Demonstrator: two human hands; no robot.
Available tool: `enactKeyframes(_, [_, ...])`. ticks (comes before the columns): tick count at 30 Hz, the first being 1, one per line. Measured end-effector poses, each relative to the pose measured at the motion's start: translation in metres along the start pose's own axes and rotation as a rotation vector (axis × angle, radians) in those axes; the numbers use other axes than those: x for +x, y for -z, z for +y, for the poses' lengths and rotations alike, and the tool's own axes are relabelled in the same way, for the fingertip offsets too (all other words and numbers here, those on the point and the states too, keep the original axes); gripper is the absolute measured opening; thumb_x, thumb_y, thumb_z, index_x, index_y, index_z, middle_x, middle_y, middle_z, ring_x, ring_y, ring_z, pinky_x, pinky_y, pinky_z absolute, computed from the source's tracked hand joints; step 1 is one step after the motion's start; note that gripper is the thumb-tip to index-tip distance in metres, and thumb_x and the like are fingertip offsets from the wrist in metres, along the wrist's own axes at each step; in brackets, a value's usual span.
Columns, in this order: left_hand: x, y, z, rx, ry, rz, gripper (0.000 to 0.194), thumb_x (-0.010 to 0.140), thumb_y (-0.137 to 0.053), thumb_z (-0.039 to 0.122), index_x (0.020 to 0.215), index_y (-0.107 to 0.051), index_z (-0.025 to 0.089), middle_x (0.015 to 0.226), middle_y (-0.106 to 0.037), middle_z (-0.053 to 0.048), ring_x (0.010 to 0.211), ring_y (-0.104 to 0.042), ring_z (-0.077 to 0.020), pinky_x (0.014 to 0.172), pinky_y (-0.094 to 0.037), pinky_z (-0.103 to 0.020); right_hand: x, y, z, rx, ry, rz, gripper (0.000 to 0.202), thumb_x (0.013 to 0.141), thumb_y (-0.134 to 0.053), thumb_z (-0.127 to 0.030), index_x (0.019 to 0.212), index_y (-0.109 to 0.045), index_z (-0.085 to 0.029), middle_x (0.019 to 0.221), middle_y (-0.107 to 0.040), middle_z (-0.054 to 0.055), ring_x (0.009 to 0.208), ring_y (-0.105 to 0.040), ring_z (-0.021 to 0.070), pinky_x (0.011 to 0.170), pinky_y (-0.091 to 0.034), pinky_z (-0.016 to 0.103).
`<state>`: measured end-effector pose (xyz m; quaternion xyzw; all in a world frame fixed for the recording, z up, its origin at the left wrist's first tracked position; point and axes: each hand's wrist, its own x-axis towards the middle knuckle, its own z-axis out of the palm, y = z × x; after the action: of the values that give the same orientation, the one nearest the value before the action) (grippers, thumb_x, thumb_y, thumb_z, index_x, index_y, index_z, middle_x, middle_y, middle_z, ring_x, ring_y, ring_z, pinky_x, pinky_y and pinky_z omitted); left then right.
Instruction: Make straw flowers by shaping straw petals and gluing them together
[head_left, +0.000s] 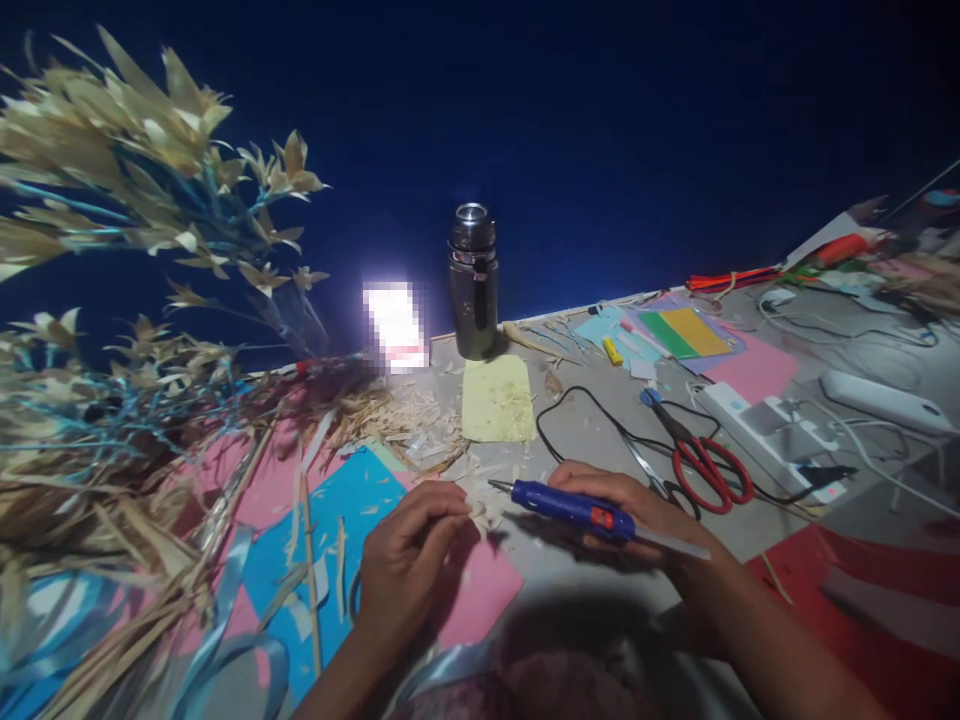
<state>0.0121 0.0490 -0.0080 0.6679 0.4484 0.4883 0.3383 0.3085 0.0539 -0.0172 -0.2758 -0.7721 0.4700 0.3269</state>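
My right hand (615, 495) is wrapped round a blue glue gun (566, 508), whose metal nozzle points left. A clear glue stick (679, 542) sticks out of its back end. Just left of the nozzle, my left hand (420, 545) is closed, thumb against the fingers. Pale flakes (484, 515) show by its fingertips; whether the hand pinches one of them I cannot make out. Under it lie a pink paper (487, 590) and a blue sheet (337, 520) strewn with dried husk bits.
Dried husk flowers on blue stems (195, 220) rise at left. A dark flask (474, 290) stands behind a yellow paper (495, 400) near a bright pixelated patch. Red-handled scissors (712, 470), a white power strip (772, 440), cables and coloured sheets (686, 330) lie right.
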Motion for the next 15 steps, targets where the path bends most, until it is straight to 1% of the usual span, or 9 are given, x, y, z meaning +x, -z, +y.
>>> enactKeyframes(2, [0.0,0.001,0.003,0.007,0.01,-0.007,0.016,0.088,-0.066,0.014,0.078,-0.074,0.023,0.084,-0.076,-0.003,0.084,-0.072,-0.0191,0.077,-0.056,-0.028,0.002,0.0,-0.002,0.045,-0.026,-0.004,0.034,0.096,-0.067,-0.045,0.112,-0.068,-0.015,0.11,-0.064,0.015,0.098,-0.064,0.0241,0.087,-0.054,0.036])
enactKeyframes(5, [0.0,0.001,0.007,0.002,0.031,-0.023,0.017,0.088,-0.065,0.016,0.075,-0.074,0.023,0.08,-0.076,-0.004,0.08,-0.072,-0.0198,0.075,-0.056,-0.03,0.005,0.0,-0.007,0.067,-0.038,-0.033,0.035,0.096,-0.067,-0.046,0.113,-0.068,-0.015,0.109,-0.064,0.015,0.1,-0.064,0.0247,0.088,-0.054,0.038])
enactKeyframes(7, [0.0,0.0,0.009,-0.01,0.038,-0.025,0.017,0.088,-0.065,0.017,0.074,-0.074,0.022,0.079,-0.076,-0.004,0.078,-0.072,-0.0204,0.074,-0.056,-0.031,0.007,0.0,-0.011,0.048,-0.056,-0.054,0.034,0.095,-0.068,-0.045,0.112,-0.069,-0.016,0.108,-0.065,0.015,0.101,-0.064,0.025,0.09,-0.055,0.039])
enactKeyframes(11, [0.0,-0.002,0.009,-0.037,0.035,-0.024,0.018,0.087,-0.066,0.015,0.073,-0.075,0.023,0.078,-0.076,-0.004,0.078,-0.072,-0.0201,0.074,-0.055,-0.03,0.01,-0.001,-0.016,0.002,-0.151,-0.066,0.03,0.096,-0.067,-0.044,0.107,-0.071,-0.016,0.106,-0.066,0.014,0.1,-0.064,0.0246,0.089,-0.055,0.039])
enactKeyframes(15, [0.0,-0.002,0.008,-0.053,0.03,-0.027,0.017,0.087,-0.067,0.015,0.074,-0.075,0.023,0.079,-0.077,-0.004,0.079,-0.072,-0.0196,0.074,-0.056,-0.028,0.009,-0.001,-0.018,-0.005,-0.163,-0.069,0.031,0.097,-0.065,-0.044,0.106,-0.071,-0.015,0.104,-0.067,0.014,0.098,-0.065,0.0238,0.088,-0.055,0.038])
